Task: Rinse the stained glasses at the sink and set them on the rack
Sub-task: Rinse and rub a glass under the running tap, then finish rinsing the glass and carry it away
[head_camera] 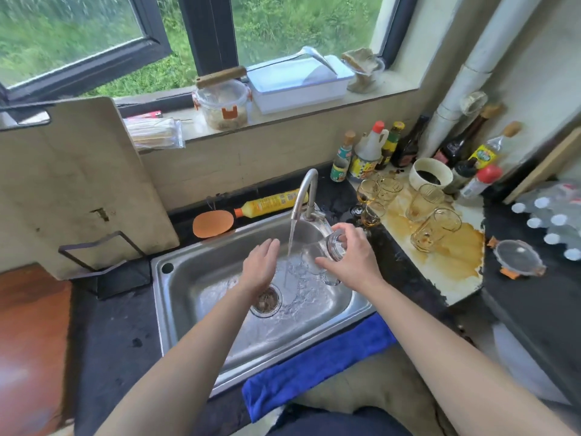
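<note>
Blue towel (314,369), right hand (352,259) round glass (312,259), bottle labels (364,167) blurred

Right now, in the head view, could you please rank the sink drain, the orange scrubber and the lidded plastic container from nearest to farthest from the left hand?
1. Sink drain: in the basin, just below the left hand.
2. Orange scrubber: on the counter behind the sink's back-left rim.
3. Lidded plastic container: up on the windowsill, clearly farthest.
</note>
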`<control>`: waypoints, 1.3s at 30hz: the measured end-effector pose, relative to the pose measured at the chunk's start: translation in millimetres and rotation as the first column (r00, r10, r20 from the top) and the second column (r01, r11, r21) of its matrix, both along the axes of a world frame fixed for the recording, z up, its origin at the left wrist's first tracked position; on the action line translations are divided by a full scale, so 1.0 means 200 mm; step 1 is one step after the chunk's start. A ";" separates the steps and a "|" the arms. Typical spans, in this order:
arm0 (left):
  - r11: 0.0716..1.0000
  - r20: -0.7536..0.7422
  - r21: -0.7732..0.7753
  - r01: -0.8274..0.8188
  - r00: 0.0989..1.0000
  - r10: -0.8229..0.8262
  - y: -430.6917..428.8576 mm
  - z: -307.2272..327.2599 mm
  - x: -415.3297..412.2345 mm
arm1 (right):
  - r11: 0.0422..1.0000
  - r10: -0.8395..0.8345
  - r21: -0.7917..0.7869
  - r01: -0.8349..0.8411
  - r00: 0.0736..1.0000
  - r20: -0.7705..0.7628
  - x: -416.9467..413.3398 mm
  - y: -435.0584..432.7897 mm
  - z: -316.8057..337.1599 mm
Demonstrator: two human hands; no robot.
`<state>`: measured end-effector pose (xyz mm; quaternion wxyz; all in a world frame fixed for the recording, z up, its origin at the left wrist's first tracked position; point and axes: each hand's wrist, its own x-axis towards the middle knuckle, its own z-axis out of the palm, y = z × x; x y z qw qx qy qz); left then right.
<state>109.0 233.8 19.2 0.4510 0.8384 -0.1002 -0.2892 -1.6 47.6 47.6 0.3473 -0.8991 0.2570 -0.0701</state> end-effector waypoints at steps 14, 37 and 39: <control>0.831 0.440 0.425 0.360 0.720 -0.537 -0.69 0.14 -0.93 | 0.927 -0.374 0.034 0.374 0.907 0.196 -1.35 -0.45 0.14; -0.093 0.479 0.500 0.861 -0.364 -0.798 -2.53 0.11 -4.08 | -0.170 -0.950 0.125 0.977 -0.196 0.242 -4.56 -0.98 0.04; -0.160 0.452 0.518 0.840 -0.427 -0.783 -2.68 0.09 -4.23 | -0.231 -0.943 0.108 0.967 -0.250 0.219 -4.69 -1.07 0.05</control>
